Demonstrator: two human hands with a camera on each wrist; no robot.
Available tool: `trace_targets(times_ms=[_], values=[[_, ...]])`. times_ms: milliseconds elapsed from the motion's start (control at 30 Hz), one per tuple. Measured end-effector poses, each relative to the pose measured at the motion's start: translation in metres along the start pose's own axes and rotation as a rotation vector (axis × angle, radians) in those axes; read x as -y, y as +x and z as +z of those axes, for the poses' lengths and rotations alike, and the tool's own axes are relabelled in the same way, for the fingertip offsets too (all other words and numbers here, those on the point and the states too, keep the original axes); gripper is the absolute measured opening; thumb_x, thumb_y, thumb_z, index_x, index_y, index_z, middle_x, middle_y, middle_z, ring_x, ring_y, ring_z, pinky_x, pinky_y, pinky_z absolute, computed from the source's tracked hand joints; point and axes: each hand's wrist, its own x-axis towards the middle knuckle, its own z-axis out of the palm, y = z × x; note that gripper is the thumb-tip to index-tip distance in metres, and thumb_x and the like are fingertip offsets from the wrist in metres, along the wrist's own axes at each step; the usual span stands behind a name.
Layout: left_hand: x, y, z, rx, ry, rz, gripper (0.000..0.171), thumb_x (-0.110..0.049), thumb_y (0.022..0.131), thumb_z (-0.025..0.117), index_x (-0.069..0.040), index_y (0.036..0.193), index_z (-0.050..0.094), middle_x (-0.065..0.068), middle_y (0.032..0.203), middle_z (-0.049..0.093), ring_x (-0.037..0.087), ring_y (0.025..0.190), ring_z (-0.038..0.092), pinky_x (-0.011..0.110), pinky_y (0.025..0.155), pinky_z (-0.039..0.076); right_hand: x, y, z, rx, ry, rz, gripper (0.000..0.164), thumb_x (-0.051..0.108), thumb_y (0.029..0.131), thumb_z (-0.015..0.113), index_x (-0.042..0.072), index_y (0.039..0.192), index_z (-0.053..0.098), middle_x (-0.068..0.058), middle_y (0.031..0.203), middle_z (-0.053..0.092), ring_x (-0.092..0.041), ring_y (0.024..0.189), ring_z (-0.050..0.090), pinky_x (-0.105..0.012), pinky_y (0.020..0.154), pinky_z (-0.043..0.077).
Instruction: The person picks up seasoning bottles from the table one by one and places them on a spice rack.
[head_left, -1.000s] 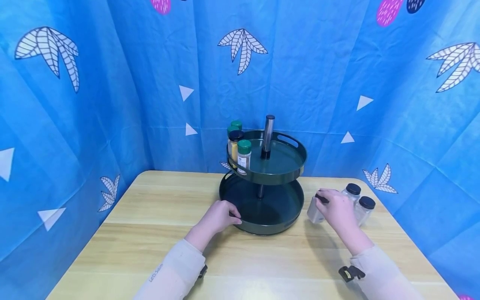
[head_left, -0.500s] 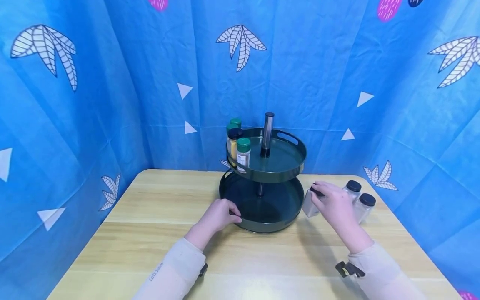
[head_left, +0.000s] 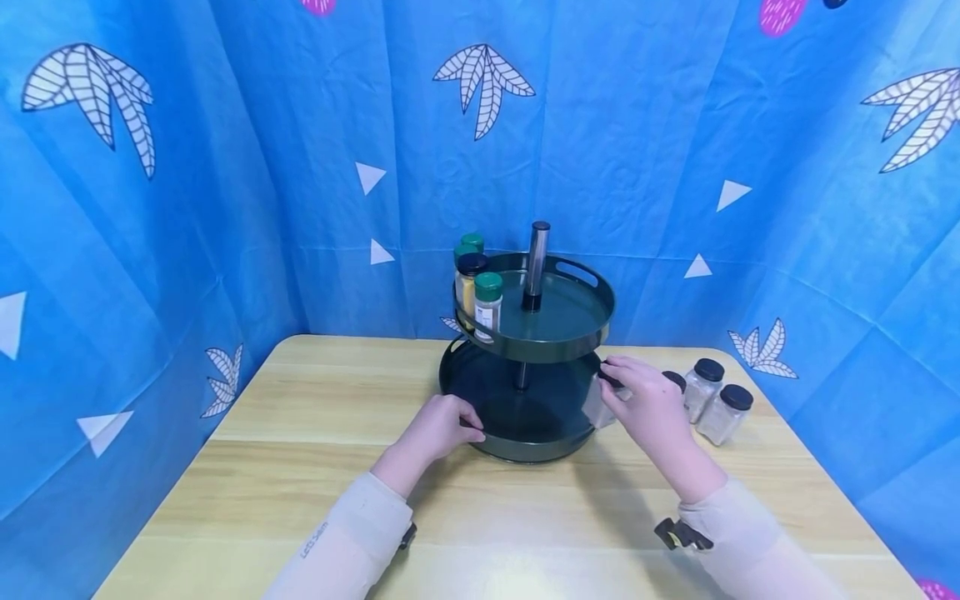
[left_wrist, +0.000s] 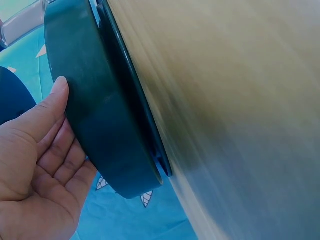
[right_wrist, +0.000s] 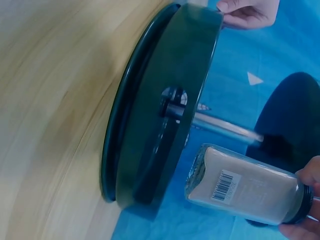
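Left hand [head_left: 441,425]: thumb and fingers grip the near-left rim of the lower tray [head_left: 528,452], a hold that presumably steadies the stand. Right hand [head_left: 651,402]: fingertips pinch the spice jar [right_wrist: 235,185] at its black lid [right_wrist: 304,204]. The jar hangs tilted to the left of that hand, above the tray's right edge and apart from it — the high grip appears to leave body and base unobstructed. Three black-lidded jars [head_left: 703,392] stand on the surface [head_left: 315,467] just right of the right hand, one partly hidden, probably for easy reach. Beyond and above the left hand, four jars [head_left: 487,315] stand upright on the upper tray [head_left: 547,352], grouped near its rim, which likely guards them.
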Motion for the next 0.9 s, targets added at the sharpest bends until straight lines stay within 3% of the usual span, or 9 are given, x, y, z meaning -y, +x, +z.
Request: trace_targets(times_ms=[900], values=[[0.0,0.001,-0.001,0.005,0.015,0.017,0.008,-0.019,0.081,0.085,-0.018,0.077,0.078,-0.011,0.076,0.07,0.014,0.084,0.065,0.035,0.083,0.053,0.031,0.008,0.032,0.039,0.099,-0.077,0.022,0.002,0.076,0.084,0.002,0.098,0.078,-0.014,0.1,0.075,-0.031,0.095,0.072,-0.046,0.084,0.058]])
